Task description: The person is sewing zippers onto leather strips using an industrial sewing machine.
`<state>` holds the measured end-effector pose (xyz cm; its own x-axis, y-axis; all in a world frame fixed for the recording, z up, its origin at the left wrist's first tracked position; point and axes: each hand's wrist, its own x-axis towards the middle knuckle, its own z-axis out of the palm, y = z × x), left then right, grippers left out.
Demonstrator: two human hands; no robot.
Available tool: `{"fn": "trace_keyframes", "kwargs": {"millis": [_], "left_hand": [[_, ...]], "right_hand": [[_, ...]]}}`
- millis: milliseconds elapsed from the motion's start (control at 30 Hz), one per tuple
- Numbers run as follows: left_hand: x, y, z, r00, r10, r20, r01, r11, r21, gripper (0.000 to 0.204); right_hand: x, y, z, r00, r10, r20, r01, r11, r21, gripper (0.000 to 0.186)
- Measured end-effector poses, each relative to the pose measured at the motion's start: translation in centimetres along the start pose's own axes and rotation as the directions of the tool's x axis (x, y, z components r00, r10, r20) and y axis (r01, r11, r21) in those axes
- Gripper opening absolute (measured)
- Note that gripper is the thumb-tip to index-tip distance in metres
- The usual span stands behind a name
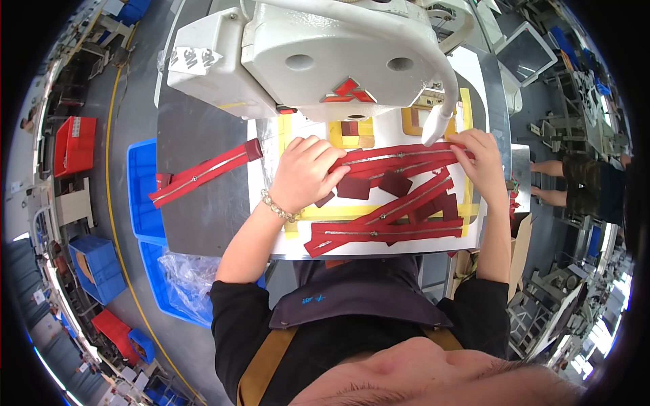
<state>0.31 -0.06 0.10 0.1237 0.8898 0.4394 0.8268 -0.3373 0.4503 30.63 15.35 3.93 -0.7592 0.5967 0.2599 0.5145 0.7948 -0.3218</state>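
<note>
My left hand and my right hand pinch a red zipper strip near its two ends, stretched crosswise below the machine head on a white work board with yellow tape. Dark red square patches lie just below the held strip, among other red zipper strips, some crossing each other. At the left, another red zipper with a dark red patch at each end lies on the grey metal table.
The white machine head, with a hose, overhangs the board. Blue bins adjoin the table's left side, one holding clear plastic. A cardboard box stands at the right. A person in shorts is beyond it. A red crate stands across the aisle.
</note>
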Motion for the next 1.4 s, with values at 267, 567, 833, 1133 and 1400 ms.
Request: {"fn": "trace_keyframes", "kwargs": {"millis": [267, 567, 833, 1133, 1400], "left_hand": [[0.1, 1.1, -0.6, 0.997, 0.040, 0.070, -0.033, 0.995, -0.098, 0.015], [-4.0, 6.6, 0.8, 0.923, 0.039, 0.383, 0.046, 0.977, -0.210, 0.032], [-5.1, 7.6, 0.6, 0.921, -0.066, 0.384, 0.141, 0.975, -0.170, 0.025], [-4.1, 9.2, -1.1, 0.951, -0.059, 0.304, 0.124, 0.972, -0.199, 0.016], [-3.0, 7.0, -3.4, 0.876, -0.124, 0.466, 0.340, 0.845, -0.414, 0.007]], "right_hand": [[-5.0, -5.2, 0.6, 0.995, -0.023, 0.100, 0.000, 0.976, 0.217, 0.016], [-8.6, -9.4, 3.0, 0.993, -0.069, 0.097, 0.033, 0.944, 0.329, 0.032], [-9.5, -10.2, 4.8, 0.999, -0.043, -0.011, 0.044, 0.937, 0.345, 0.036], [-9.6, -11.7, 4.9, 0.999, 0.037, -0.012, -0.035, 0.982, 0.184, 0.034], [-9.2, -10.8, 1.6, 0.928, 0.320, 0.192, -0.373, 0.787, 0.492, 0.013]]}}
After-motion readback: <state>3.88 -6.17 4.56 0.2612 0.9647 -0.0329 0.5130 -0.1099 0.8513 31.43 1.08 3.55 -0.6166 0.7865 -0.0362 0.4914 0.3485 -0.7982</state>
